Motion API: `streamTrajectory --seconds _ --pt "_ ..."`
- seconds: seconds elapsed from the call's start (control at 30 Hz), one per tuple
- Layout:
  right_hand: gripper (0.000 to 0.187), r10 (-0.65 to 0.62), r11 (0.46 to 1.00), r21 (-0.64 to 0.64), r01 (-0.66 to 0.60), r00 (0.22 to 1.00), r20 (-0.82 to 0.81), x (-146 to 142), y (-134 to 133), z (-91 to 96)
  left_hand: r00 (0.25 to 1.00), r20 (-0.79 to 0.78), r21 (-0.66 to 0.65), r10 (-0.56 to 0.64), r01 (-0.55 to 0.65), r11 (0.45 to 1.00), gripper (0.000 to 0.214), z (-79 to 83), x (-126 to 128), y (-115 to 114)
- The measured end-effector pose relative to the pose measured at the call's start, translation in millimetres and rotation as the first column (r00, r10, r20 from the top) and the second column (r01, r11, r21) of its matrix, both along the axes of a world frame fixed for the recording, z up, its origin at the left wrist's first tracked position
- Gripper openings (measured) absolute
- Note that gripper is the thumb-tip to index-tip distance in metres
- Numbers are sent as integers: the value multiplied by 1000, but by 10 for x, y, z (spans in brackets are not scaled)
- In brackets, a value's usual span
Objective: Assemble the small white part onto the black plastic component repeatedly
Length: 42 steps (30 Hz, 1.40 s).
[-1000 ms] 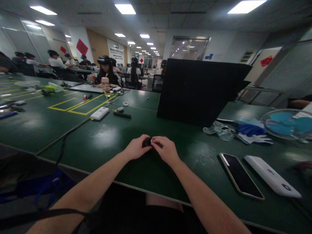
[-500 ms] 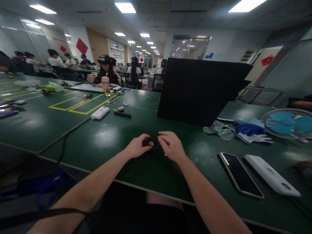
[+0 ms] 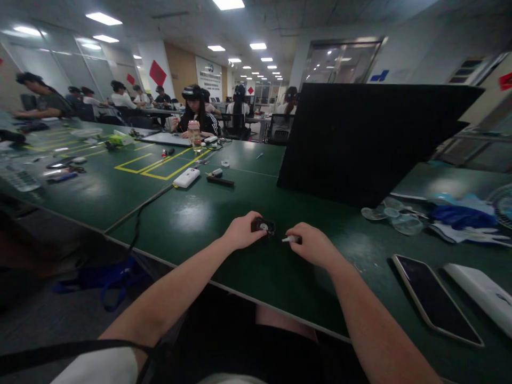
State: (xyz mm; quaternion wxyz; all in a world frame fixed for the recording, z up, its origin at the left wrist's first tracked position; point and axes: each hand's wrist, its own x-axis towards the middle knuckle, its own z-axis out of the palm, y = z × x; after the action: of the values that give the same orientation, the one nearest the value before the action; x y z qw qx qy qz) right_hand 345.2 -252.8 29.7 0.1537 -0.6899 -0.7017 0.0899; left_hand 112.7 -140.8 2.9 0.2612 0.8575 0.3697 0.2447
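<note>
My left hand [image 3: 241,232] is closed round the side of a small black device [image 3: 270,227] with a pale round disc on its face, down at the green table. The device's exact kind is too small and dark to make out. To its right, my right hand [image 3: 317,246] pinches a small tube with a narrow white tip [image 3: 288,239]. That tip points left at the device, with a short gap between them. Fingers cover the tube's rear part.
A large black panel [image 3: 360,144] stands ahead on the right. A phone [image 3: 436,298] and a white power bank [image 3: 484,293] lie at right, clear plastic cups [image 3: 400,216] beyond. Farther left are another white power bank [image 3: 186,177], a black bar [image 3: 220,181] and a bottle [image 3: 194,137]. A person sits across.
The view has turned left, so things appear farther right. My right hand has drawn slightly away from the device; its fingers have curled in, and the tube's white tip now points left.
</note>
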Motion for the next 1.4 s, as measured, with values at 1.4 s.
streamTrajectory --seconds 1.4 --pt "75 -460 884 -35 466 854 -242 -67 14 61 989 34 -110 -142 144 983 45 73 -1 -71"
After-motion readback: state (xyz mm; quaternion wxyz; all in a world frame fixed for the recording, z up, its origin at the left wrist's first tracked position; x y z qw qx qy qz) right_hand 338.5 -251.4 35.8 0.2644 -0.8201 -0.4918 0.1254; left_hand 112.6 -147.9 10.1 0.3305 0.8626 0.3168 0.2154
